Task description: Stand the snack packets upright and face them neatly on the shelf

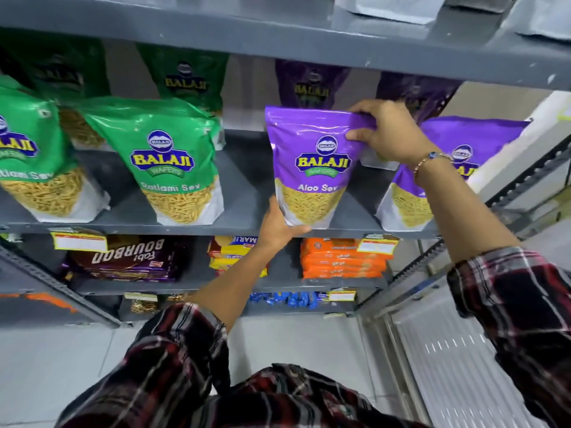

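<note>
A purple Aloo Sev packet (309, 168) stands upright at the front of the grey shelf (241, 193), label facing me. My left hand (278, 225) grips its bottom left corner at the shelf edge. My right hand (387, 131) pinches its top right corner. A second purple packet (457, 180) stands to the right, partly hidden by my right forearm. Two green Ratlami Sev packets (173, 162) (34, 156) stand to the left. More green and purple packets stand behind in shadow.
Another grey shelf (309, 38) overhangs just above the packets. Below sit brown Bourbon biscuit packs (129, 257), yellow Marie packs (234, 251) and orange packs (343, 261). Price tags hang on the shelf edges. A slotted metal upright (463, 236) bounds the right side.
</note>
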